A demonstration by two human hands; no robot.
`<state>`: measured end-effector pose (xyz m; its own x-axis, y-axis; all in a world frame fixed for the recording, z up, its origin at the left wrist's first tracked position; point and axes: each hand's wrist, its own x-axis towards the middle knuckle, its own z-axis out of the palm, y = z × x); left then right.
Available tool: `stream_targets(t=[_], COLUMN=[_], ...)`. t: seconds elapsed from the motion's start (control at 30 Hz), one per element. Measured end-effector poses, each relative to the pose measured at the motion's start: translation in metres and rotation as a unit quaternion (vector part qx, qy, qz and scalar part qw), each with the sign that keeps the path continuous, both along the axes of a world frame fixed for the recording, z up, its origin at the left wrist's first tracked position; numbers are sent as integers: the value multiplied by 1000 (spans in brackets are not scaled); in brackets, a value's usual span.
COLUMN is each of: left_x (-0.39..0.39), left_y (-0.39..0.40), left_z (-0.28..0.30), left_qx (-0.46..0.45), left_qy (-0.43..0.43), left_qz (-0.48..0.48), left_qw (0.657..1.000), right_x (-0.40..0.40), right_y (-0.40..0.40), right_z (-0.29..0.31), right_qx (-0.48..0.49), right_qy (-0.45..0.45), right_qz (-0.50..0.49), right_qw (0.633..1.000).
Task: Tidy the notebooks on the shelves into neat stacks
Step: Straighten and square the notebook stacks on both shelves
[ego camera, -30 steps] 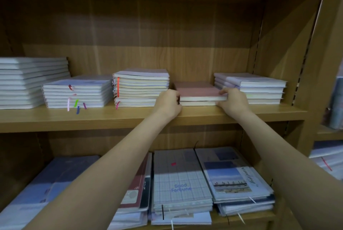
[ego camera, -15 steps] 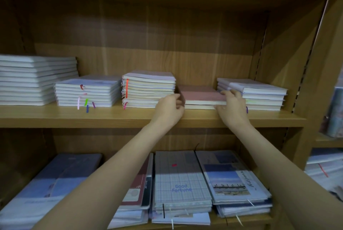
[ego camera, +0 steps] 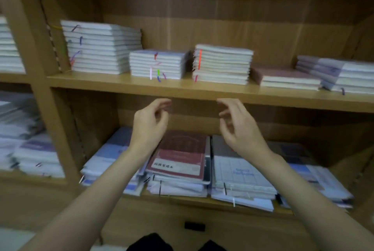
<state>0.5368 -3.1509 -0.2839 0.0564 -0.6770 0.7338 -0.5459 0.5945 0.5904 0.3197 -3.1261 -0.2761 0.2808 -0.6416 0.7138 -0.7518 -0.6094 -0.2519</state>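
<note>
Hands, left (ego camera: 150, 122) and right (ego camera: 238, 127), hover empty with fingers loosely curled, below the upper shelf (ego camera: 202, 90). Notebooks sit stacked above; lower stacks (ego camera: 180, 161) lie askew. Risk: a careless reach into the overhanging lower stacks could likely slide them off the edge.

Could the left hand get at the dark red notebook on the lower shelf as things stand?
Probably yes. The left hand hangs empty, fingers loosely curled, in front of the lower shelf opening, and the dark red notebook lies on top of its pile with nothing on it.
</note>
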Motion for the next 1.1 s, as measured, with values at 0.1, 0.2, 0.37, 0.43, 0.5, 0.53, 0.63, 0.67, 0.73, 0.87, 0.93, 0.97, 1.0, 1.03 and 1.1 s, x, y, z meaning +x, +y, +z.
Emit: stream_targets(t=[0.1,0.2,0.37,0.43,0.5,0.53,0.63,0.67,0.73,0.87,0.93,0.97,1.0,1.03,1.1], left_x=[49,92,149,172,192,199,204,202,198,190,189,189,190,191,192], left_y=[-7,-14,-20,-24,-27,-27,-21,-19,-18,-18,-18,-18,-18,-18,-16], left_z=[-51,-94,-149,-170,-193,-204,-233,-242,-254,-258,-257,-257,-257,-258,-259], left_qx=[150,287,364,376,357,338,274,254,266,269,280,283,280,276,278], left_qy=[-96,-175,-235,-215,-190,-186,-197,-199,-187,-150,-135,-140,-147,-150,-139], left_qz=[71,89,84,119,161,171,182,178,158,151,164,166,165,161,161], left_qw=[981,938,897,893,900,906,924,929,933,939,936,934,934,936,937], right_x=[33,65,129,157,184,197,227,233,237,241,247,249,249,248,245], right_y=[-13,-34,-70,-82,-94,-100,-112,-114,-116,-114,-112,-112,-113,-115,-118], right_z=[-40,-73,-127,-146,-160,-165,-178,-181,-185,-188,-192,-193,-193,-194,-195], right_qx=[141,233,337,338,314,307,313,310,303,335,316,317,324,331,342], right_qy=[100,127,152,188,240,267,346,365,370,276,249,227,202,185,175], right_qz=[9,16,25,35,30,17,-79,-108,-128,-92,-89,-89,-86,-80,-63], right_qw=[985,964,929,922,918,914,881,871,869,896,911,917,920,922,921])
